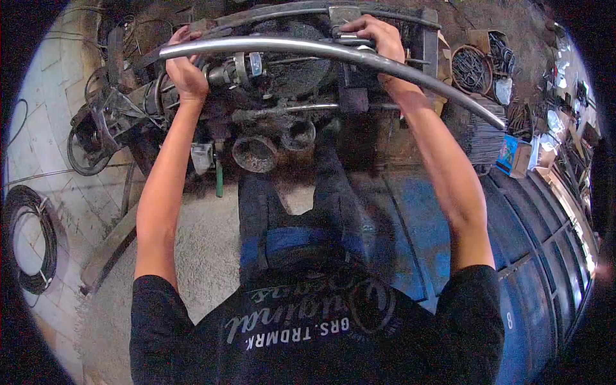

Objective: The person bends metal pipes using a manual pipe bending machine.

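A long shiny metal rod [276, 45] runs across the upper view, bowed by the lens, its right end slanting down. Near its left end my left hand [186, 72] is closed around it, fingers showing beyond the rod and the palm below. My right hand [380, 37] reaches behind the rod, which crosses in front of the wrist. Its fingers are bent over a small metal piece [354, 40] on the dark, greasy machine [353, 74]. The fingertips' exact grip is partly hidden. A round fitting [241, 69] sits on the machine between my hands.
Two grimy cups [255, 153] hang under the machine near my legs. A handwheel [90, 149] is at left, above a coil of black cable [32, 240] on the floor. At right are a basket of metal parts [471, 69], a bundle of rods [484, 138] and blue panels [513, 212].
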Motion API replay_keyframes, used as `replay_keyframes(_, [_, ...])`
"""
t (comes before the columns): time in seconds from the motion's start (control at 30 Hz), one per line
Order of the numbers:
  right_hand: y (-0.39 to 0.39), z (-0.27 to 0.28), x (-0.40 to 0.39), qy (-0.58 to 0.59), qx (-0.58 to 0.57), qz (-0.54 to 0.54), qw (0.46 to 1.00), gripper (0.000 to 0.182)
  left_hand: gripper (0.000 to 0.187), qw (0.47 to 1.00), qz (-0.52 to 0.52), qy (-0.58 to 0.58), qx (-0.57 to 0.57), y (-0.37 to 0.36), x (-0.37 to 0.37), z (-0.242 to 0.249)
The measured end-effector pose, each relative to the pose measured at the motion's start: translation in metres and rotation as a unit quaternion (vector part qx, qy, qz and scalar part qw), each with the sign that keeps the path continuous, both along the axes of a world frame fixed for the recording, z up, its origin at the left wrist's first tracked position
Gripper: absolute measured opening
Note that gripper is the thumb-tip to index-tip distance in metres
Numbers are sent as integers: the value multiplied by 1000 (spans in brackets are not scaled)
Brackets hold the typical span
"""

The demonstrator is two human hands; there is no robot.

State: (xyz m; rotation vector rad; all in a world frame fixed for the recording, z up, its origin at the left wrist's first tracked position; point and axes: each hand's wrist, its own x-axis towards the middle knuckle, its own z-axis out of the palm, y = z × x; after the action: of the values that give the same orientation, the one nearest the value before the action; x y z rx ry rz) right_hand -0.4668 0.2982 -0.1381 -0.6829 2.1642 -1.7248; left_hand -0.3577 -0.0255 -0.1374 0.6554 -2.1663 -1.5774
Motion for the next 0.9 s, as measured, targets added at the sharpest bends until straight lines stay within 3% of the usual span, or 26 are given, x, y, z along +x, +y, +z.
replay_keyframes(0.07, [-4,3,0,-15,-1,-9,1000,26,45,999,-2,-17,-33,2,-2,2])
replay_keyframes(0.17, [-1,1,1,10,-23,-13,1000,24,44,999,21,-11,27,2,-2,-1])
replay_keyframes(0.2, [1,-1,-4,166,22,25,986,23,44,1000,9,-3,27,1,-1,-2])
replay_keyframes(0.3, [0,-3,-3,176,33,21,984,19,43,1000,-10,3,-1,-3,0,-4])
replay_keyframes(0.33, [-1,0,-2,173,33,22,984,19,43,999,-21,2,-28,-3,1,-4])
replay_keyframes(0.4, [-3,7,-2,-95,-21,-21,995,19,43,1000,-13,4,-5,-2,1,-5])
replay_keyframes(0.6, [0,5,-4,-26,-22,-1,999,27,44,999,-22,36,11,-3,0,-8])
replay_keyframes(0.7, [-4,12,-3,-88,1,-10,996,23,44,1000,-23,19,7,-5,1,-8])
replay_keyframes(0.83, [-5,2,-3,-88,-25,-20,996,21,43,1000,-20,5,-11,-1,-2,-2])
replay_keyframes(0.9, [-3,1,-4,-10,11,-5,1000,21,41,999,7,3,37,1,-1,-1])
